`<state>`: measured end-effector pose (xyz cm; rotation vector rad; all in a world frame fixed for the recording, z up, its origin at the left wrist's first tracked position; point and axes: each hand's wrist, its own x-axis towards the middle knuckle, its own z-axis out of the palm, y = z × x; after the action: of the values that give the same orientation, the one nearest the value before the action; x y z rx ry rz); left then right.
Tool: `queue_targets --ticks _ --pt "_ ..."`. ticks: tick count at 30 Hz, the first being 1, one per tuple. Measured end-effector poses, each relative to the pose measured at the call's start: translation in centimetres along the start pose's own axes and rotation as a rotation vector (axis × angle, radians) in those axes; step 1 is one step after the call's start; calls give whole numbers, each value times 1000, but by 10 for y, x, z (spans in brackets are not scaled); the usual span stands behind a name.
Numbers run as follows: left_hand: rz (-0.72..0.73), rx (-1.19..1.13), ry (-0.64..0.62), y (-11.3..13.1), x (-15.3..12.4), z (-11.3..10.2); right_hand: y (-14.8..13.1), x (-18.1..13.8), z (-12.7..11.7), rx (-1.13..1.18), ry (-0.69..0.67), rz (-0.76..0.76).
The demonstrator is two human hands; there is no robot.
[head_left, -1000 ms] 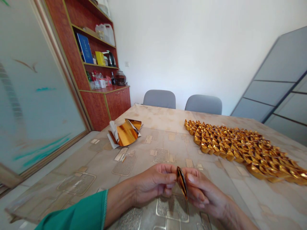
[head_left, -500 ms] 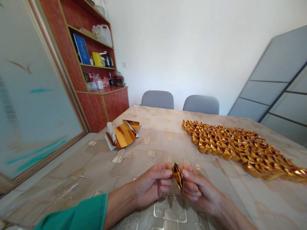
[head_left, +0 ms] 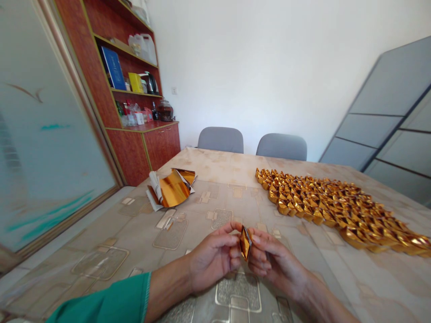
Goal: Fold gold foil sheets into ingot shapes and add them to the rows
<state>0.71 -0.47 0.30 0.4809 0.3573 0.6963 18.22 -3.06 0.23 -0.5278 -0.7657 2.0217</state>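
Between my two hands, just above the table, is a small folded gold foil paper ingot (head_left: pixel 245 243), held upright with its pointed ends up and down. The fingers of my left hand (head_left: pixel 215 253) pinch it from the left side. My right hand (head_left: pixel 274 258) grips its right side with thumb and fingers. Many finished foil ingots (head_left: pixel 313 197) of the same kind stand in close rows on the right of the table. A loose stack of gold foil paper sheets (head_left: pixel 173 188), curled and white on the back, lies at the left.
The table (head_left: pixel 131 233) has a patterned cover. Two grey chairs (head_left: pixel 220 139) stand at its far side. A red-brown cabinet (head_left: pixel 163 143) with shelves of bottles and a kettle is at the back left, beside a frosted glass door (head_left: pixel 50 134).
Both hands have raised the ingot slightly and shifted it a little left. It has turned, and its opening looks narrower and shorter. The sheets and the rows stay put.
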Motion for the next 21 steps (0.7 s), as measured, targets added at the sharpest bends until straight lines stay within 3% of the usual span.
queue_targets --ticks 4,8,21 --pt "54 136 3 -1 -2 5 2 0 0 -25 15 7" --pt "101 244 89 -3 -1 8 7 1 -3 -41 48 11" --pt "49 294 195 0 0 3 6 3 -6 0 68 48"
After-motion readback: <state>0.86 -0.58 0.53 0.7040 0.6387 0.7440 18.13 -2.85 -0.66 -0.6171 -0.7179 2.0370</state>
